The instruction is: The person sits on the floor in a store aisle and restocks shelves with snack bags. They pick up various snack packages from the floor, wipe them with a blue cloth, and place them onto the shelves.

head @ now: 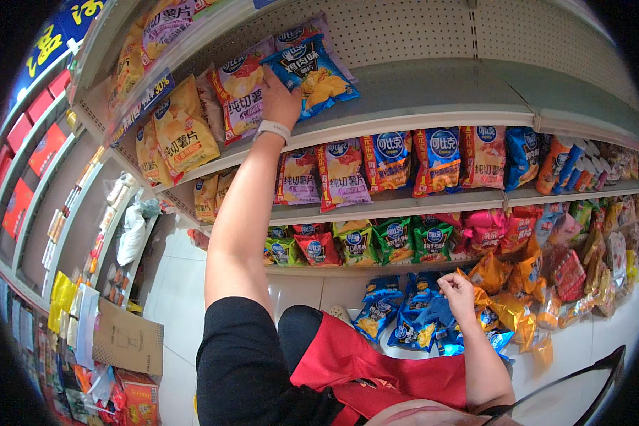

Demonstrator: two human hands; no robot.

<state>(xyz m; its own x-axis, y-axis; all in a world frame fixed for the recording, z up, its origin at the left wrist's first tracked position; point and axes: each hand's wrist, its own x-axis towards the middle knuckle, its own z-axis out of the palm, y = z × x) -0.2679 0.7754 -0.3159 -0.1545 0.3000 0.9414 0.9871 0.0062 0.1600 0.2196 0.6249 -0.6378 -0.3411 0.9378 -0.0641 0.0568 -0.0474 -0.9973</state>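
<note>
My left hand [281,101], with a pale band on its wrist, grips the left edge of a blue bag of potato chips [319,80] on the upper shelf. That bag leans in front of a purple chip bag [327,40]. Another purple-and-red chip bag [237,101] stands just left of the hand. Lower right, my right hand [459,295] has its fingers curled together, with nothing visible in them. Below and beside it, several blue chip bags [412,330] lie in a heap on the floor.
Yellow chip bags [186,125] fill the left end of the upper shelf [420,88]. Rows of chip bags [346,173] and canisters [554,165] stand on the shelves below. Orange bags [516,314] pile up at right on the floor. A cardboard box [128,338] sits at left.
</note>
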